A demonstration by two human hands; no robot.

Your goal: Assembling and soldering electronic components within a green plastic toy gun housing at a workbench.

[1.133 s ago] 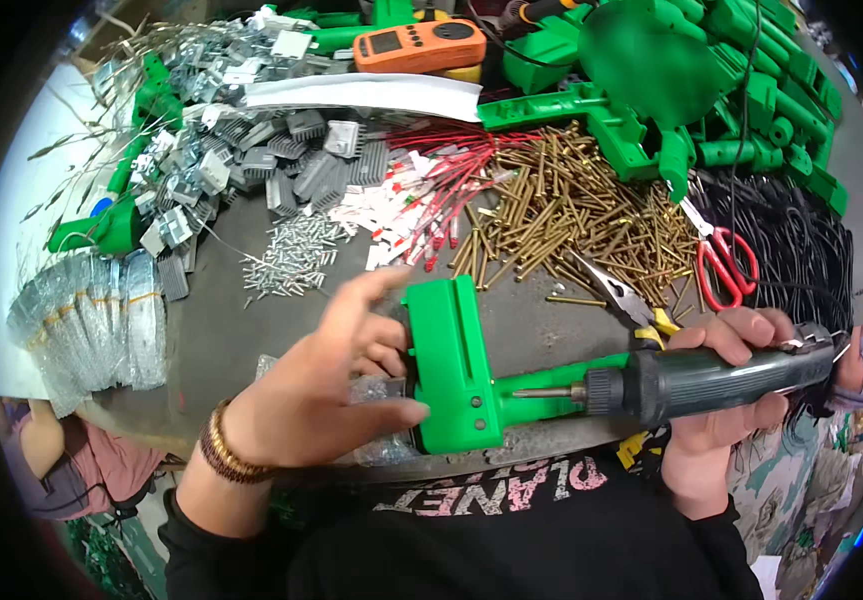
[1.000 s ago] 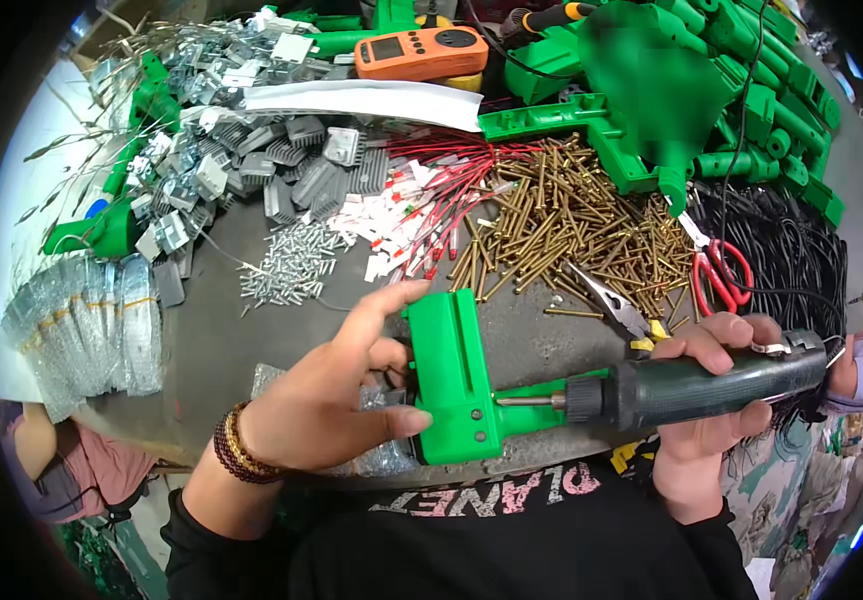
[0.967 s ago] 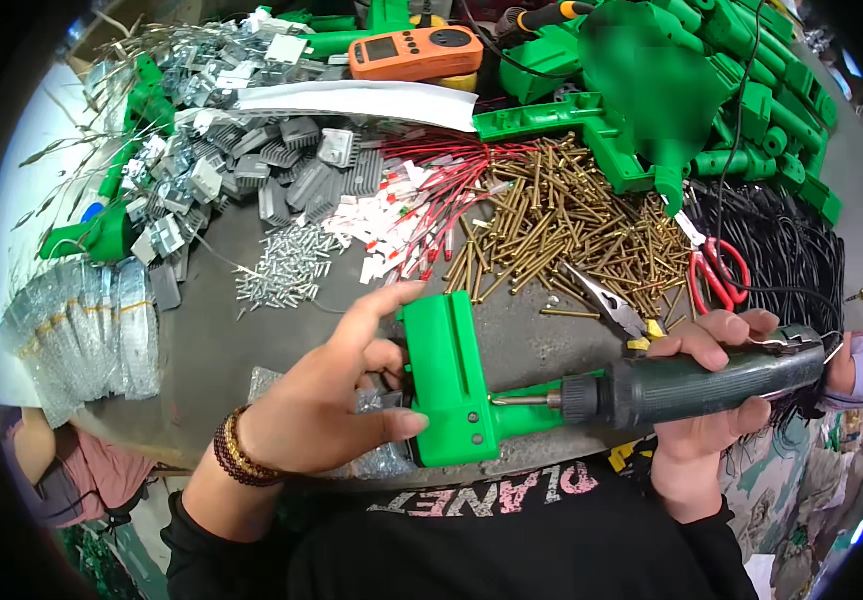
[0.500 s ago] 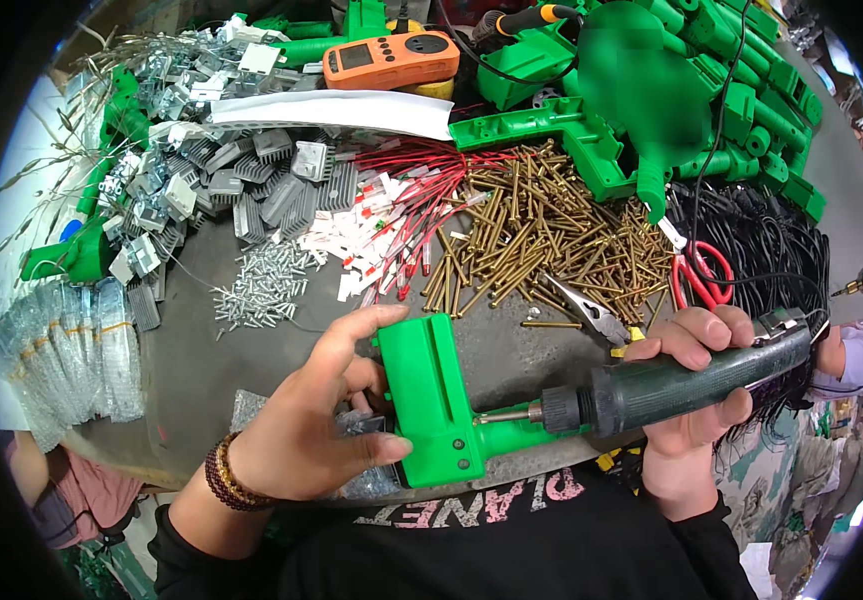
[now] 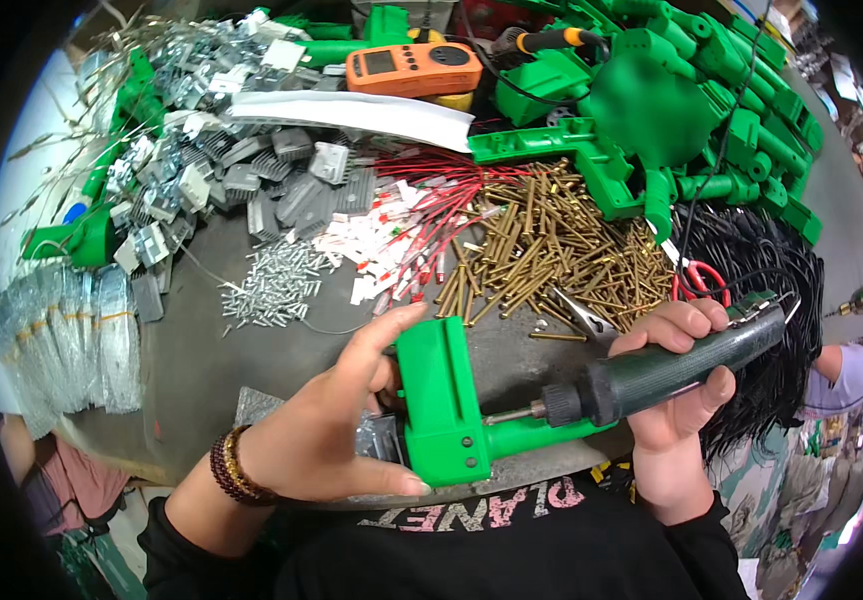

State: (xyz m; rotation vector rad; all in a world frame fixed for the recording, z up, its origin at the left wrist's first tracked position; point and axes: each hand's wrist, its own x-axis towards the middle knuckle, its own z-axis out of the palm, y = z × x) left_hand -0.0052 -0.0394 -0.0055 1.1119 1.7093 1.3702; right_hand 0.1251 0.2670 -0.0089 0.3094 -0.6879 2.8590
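Note:
My left hand point(image 5: 311, 435) grips a bright green plastic housing point(image 5: 441, 400) from its left side, fingers behind it and thumb along the lower left edge. A tubular green handle point(image 5: 561, 437) runs from the housing toward the right. My right hand point(image 5: 676, 400) is wrapped round a dark electric screwdriver point(image 5: 686, 365), held nearly level. Its thin metal bit point(image 5: 511, 413) points left, its tip at the housing's right side; whether it sits on a screw cannot be made out. Two small dark screw holes or heads show on the housing's face.
Brass-coloured long screws point(image 5: 541, 235), small silver screws point(image 5: 271, 285), red-wired white connectors point(image 5: 391, 235) and grey heat sinks point(image 5: 301, 200) lie piled beyond my hands. Pliers point(image 5: 586, 315), red-handled scissors point(image 5: 696, 280), an orange multimeter point(image 5: 411, 68), black cables point(image 5: 761, 265) and more green housings point(image 5: 741, 135) surround them.
The whole view has shifted slightly. My left thumb has slid down to the housing's lower edge. The screwdriver's rear end has swung a little inward and up; both hands keep their hold.

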